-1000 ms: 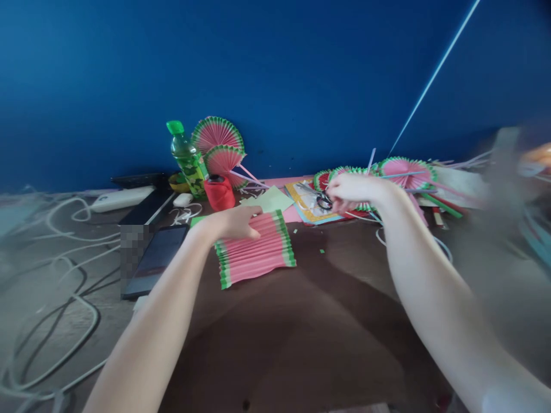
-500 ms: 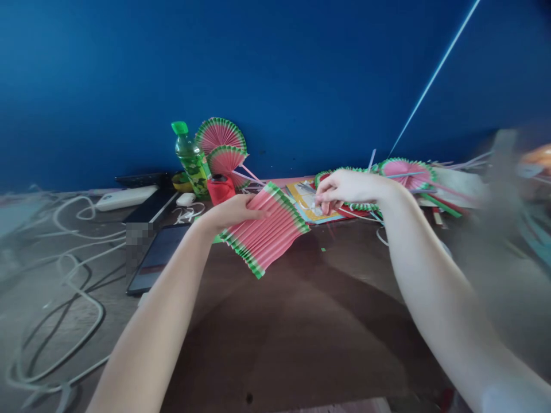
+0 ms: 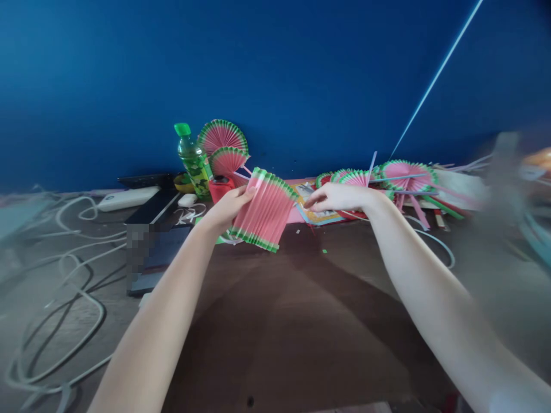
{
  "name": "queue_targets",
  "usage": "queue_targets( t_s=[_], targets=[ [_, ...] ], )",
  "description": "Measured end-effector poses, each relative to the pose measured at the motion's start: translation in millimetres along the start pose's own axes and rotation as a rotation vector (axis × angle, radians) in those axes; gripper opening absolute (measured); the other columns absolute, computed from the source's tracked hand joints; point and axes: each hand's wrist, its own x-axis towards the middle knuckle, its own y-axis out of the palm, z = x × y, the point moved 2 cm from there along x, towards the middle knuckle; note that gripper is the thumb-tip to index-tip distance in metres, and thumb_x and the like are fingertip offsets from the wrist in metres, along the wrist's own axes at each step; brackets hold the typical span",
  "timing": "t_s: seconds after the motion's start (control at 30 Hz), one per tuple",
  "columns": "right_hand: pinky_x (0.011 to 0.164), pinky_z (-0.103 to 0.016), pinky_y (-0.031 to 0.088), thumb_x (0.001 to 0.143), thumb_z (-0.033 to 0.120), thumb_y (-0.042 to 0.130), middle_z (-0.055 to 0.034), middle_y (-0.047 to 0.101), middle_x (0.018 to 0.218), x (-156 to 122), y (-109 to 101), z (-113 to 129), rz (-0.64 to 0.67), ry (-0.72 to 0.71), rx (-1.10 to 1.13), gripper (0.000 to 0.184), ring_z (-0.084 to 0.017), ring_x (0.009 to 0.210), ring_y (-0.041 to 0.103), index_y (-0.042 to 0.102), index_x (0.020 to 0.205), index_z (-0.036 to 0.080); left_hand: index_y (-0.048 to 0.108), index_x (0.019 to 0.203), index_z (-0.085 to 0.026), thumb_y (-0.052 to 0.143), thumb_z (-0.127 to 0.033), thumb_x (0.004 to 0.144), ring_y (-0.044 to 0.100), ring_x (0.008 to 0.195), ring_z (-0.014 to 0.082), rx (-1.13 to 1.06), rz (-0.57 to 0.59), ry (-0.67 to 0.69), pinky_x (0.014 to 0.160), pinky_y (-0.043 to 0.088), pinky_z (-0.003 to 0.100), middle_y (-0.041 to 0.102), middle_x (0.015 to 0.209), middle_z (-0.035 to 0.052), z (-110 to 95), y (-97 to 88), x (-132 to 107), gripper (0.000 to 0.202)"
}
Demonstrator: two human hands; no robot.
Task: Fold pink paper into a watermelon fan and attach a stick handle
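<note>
My left hand (image 3: 235,207) is closed on the left edge of a pleated sheet of paper (image 3: 266,209), pink with green and white bands along two sides. The sheet is tilted and held above the dark table. To the right, my right hand (image 3: 340,197) hovers over a yellow and blue printed sheet (image 3: 321,218). Its fingers stretch to the left with nothing visible in them, close to the pleated paper but apart from it. A tiny white scrap (image 3: 298,232) lies on the table below the two hands.
Round pink-and-green paper fans (image 3: 222,140) stand behind a red container (image 3: 220,186) and a green-capped bottle (image 3: 193,160). More fans (image 3: 408,175) and paper strips lie at the back right. White cables (image 3: 88,292), a white power bank (image 3: 128,198) and a tablet (image 3: 161,258) occupy the left.
The pleated paper has been turned more upright and raised by my left hand. My right hand has shifted slightly left and down, its fingers straighter. A white scrap now shows on the table.
</note>
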Motion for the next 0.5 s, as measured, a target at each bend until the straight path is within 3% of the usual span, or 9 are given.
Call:
queue_targets(
  t_s=[0.07, 0.2, 0.33, 0.4, 0.5],
  targets=[
    [0.072, -0.025, 0.046, 0.071, 0.037, 0.063, -0.0043, 0.067, 0.103, 0.3, 3.4, 5.3, -0.023, -0.043, 0.131, 0.028, -0.019, 0.091, 0.06, 0.069, 0.094, 0.022, 0.06, 0.102, -0.014, 0.057, -0.035, 0.077, 0.062, 0.09, 0.0222, -0.095, -0.012, 0.01, 0.083, 0.046, 0.034, 0.067, 0.096, 0.0098, -1.6, 1.2, -0.2, 0.033],
    [0.061, -0.024, 0.045, 0.079, 0.047, 0.05, -0.0096, 0.067, 0.102, 3.4, 16.5, 14.2, 0.099, -0.087, 0.339, 0.038, -0.016, 0.08, 0.061, 0.065, 0.098, 0.017, 0.061, 0.096, -0.013, 0.056, -0.031, 0.079, 0.063, 0.087, 0.0216, -0.218, -0.034, 0.005, 0.082, 0.048, 0.035, 0.068, 0.09, 0.009, -1.2, 2.4, 0.4, 0.025],
    [0.056, -0.023, 0.042, 0.074, 0.026, 0.055, -0.0063, 0.069, 0.096, 11.4, 20.8, 11.8, 0.049, -0.042, 0.233, 0.021, -0.014, 0.074, 0.06, 0.067, 0.089, 0.018, 0.061, 0.095, -0.013, 0.054, -0.029, 0.08, 0.063, 0.087, 0.0211, -0.267, -0.059, 0.005, 0.084, 0.048, 0.037, 0.068, 0.088, 0.0079, 1.8, 2.0, 2.6, 0.023],
    [0.056, -0.023, 0.042, 0.067, 0.013, 0.053, -0.0047, 0.07, 0.085, 13.8, 21.3, 9.4, 0.06, -0.026, 0.204, 0.022, -0.014, 0.071, 0.06, 0.068, 0.082, 0.018, 0.061, 0.096, -0.013, 0.053, -0.028, 0.08, 0.063, 0.087, 0.0208, -0.286, -0.087, 0.005, 0.085, 0.048, 0.038, 0.068, 0.088, 0.0074, 2.8, 1.2, 4.1, 0.024],
    [0.056, -0.026, 0.043, 0.062, 0.009, 0.051, -0.0048, 0.068, 0.065, 11.7, 21.5, 7.9, 0.101, 0.041, 0.19, 0.018, -0.016, 0.063, 0.061, 0.068, 0.063, 0.018, 0.06, 0.098, -0.013, 0.051, -0.025, 0.08, 0.062, 0.09, 0.0206, -0.312, -0.142, 0.028, 0.087, 0.048, 0.038, 0.067, 0.092, 0.0077, 2.5, -0.4, 6.5, 0.024]
  ],
)
